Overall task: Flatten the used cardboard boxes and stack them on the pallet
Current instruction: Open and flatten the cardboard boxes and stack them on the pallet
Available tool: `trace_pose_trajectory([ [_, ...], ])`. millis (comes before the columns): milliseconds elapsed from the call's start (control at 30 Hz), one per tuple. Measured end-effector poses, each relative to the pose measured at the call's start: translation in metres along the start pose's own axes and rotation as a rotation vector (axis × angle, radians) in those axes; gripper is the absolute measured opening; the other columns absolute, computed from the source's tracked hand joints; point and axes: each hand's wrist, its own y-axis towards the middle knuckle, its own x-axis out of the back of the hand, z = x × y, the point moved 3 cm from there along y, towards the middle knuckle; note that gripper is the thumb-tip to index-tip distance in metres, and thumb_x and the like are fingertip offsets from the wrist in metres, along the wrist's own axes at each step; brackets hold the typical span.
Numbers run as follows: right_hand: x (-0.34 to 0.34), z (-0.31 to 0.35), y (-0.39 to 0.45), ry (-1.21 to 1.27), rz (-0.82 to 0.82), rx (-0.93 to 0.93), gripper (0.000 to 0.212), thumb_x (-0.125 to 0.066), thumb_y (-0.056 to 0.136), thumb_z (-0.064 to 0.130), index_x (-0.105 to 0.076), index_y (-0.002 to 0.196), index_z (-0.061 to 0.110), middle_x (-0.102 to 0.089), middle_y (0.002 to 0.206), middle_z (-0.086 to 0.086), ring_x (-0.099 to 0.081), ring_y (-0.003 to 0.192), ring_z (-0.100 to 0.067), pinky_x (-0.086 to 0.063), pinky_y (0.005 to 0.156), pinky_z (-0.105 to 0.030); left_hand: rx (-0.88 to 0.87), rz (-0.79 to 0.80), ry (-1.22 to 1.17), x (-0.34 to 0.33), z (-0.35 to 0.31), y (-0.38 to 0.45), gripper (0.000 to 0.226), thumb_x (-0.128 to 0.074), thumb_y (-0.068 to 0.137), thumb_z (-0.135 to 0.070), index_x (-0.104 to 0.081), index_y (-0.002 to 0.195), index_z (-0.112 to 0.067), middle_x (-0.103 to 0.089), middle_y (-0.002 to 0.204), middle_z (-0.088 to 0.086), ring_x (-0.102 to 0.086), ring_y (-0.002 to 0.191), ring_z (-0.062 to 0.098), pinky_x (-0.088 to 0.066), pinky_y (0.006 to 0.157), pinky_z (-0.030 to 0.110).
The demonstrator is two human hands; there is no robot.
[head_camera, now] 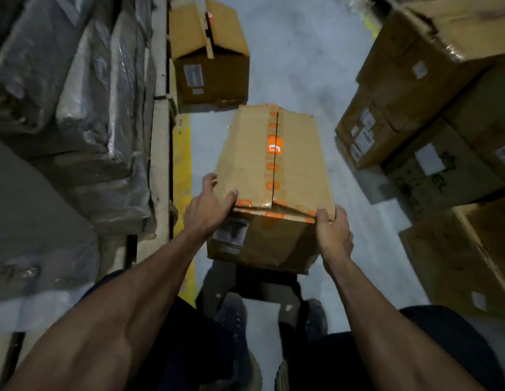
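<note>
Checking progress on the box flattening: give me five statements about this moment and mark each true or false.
1. Both hands are on the box with orange tape. True: left hand at its near left corner, right hand at its near right corner.
2. That box is already flattened. False: it keeps its full shape.
3. A second box stands beyond it on the floor. True.
4. The second box's top flaps lie flat and sealed. False: they stand raised.
5. The stacked boxes are on the person's left. False: on the right.
</note>
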Motion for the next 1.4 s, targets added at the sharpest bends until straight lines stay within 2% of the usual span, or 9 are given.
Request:
trace_pose_trajectory([
  [167,0.034,0.032,-0.038,-0.009,-0.036,0.195,0.049,-0.025,0.108,0.046,-0.026,0.155,0.035,-0.047,0.149,-0.012,-0.041,0.135,-0.038,-0.032,0.107,-0.045,-0.226,-0.117,0.21,0.048,-0.053,-0.012,0.039,-0.037,0.096,-0.06,-0.048,0.119,-0.03,-0.064,0.121,0.014,-0.059,0.109,0.04,-0.046,0.086,0.044],
  [400,0.064,0.055,-0.052,-0.159,-0.086,0.28,0.066,-0.04,0.098,0.064,-0.011,0.153,0.044,-0.038,0.148,-0.02,-0.032,0.138,-0.04,-0.034,0.104,-0.051,-0.358,-0.191,0.274,0.076,-0.09,-0.033,0.051,-0.042,0.097,-0.06,-0.045,0.139,-0.03,-0.057,0.132,0.009,-0.056,0.116,0.034,-0.041,0.086,0.043],
  [600,0.068,0.088,-0.023,-0.206,-0.123,0.276,0.055,-0.035,0.1,0.062,-0.012,0.149,0.049,-0.038,0.146,-0.019,-0.034,0.136,-0.039,-0.034,0.104,-0.053,-0.488,-0.032,0.264,0.069,-0.07,-0.036,0.092,-0.064,0.089,-0.056,-0.006,0.158,-0.037,-0.006,0.166,0.01,-0.051,0.13,0.04,-0.048,0.1,0.05],
  [767,0.073,0.124,0.002,-0.224,-0.125,0.278,0.058,-0.034,0.101,0.062,-0.012,0.153,0.047,-0.032,0.15,-0.019,-0.032,0.137,-0.04,-0.032,0.104,-0.051,-0.522,0.198,0.45,0.047,-0.029,-0.04,0.137,-0.05,0.051,-0.097,0.033,0.146,-0.045,0.04,0.156,0.008,-0.028,0.146,0.043,-0.039,0.111,0.05],
  [833,0.074,0.136,0.008,-0.226,-0.12,0.289,0.061,-0.035,0.1,0.062,-0.01,0.154,0.046,-0.031,0.151,-0.019,-0.03,0.138,-0.04,-0.032,0.105,-0.051,-0.527,0.204,0.553,0.036,-0.016,-0.044,0.142,-0.052,0.048,-0.097,0.042,0.141,-0.043,0.047,0.15,0.013,-0.022,0.147,0.046,-0.039,0.111,0.049],
  [933,0.071,0.146,0.017,-0.186,-0.09,0.332,0.068,-0.037,0.1,0.062,-0.001,0.156,0.046,-0.021,0.159,-0.018,-0.021,0.145,-0.041,-0.027,0.112,-0.055,-0.487,0.119,0.505,0.022,-0.013,-0.043,0.144,-0.079,0.065,-0.067,0.035,0.147,-0.035,0.04,0.153,0.019,-0.018,0.148,0.047,-0.043,0.105,0.048],
  [1033,0.071,0.136,0.016,-0.151,-0.027,0.408,0.082,-0.049,0.098,0.056,0.008,0.157,0.044,-0.007,0.164,-0.014,-0.013,0.149,-0.041,-0.024,0.115,-0.059,-0.486,0.01,0.371,0.013,-0.021,-0.041,0.137,-0.084,0.071,-0.049,0.026,0.152,-0.035,0.022,0.157,0.017,-0.03,0.14,0.048,-0.047,0.096,0.051],
  [1233,0.067,0.047,-0.001,-0.378,0.152,0.537,0.117,-0.073,0.072,0.07,0.007,0.154,0.047,0.008,0.161,0.002,-0.019,0.147,-0.036,-0.035,0.113,-0.058,-0.535,-0.029,0.23,0.015,-0.035,-0.025,0.132,-0.084,0.072,-0.044,0.021,0.152,-0.041,0.002,0.155,0.016,-0.04,0.131,0.046,-0.048,0.101,0.054],
  [1400,0.052,0.02,-0.002,-0.435,0.047,0.583,0.125,-0.087,0.07,0.05,0.011,0.147,0.054,0.003,0.155,-0.003,-0.028,0.14,-0.037,-0.041,0.107,-0.054,-0.489,-0.018,0.208,0.015,-0.04,-0.022,0.127,-0.084,0.075,-0.038,0.015,0.154,-0.041,-0.011,0.147,0.015,-0.05,0.119,0.042,-0.053,0.095,0.051],
])
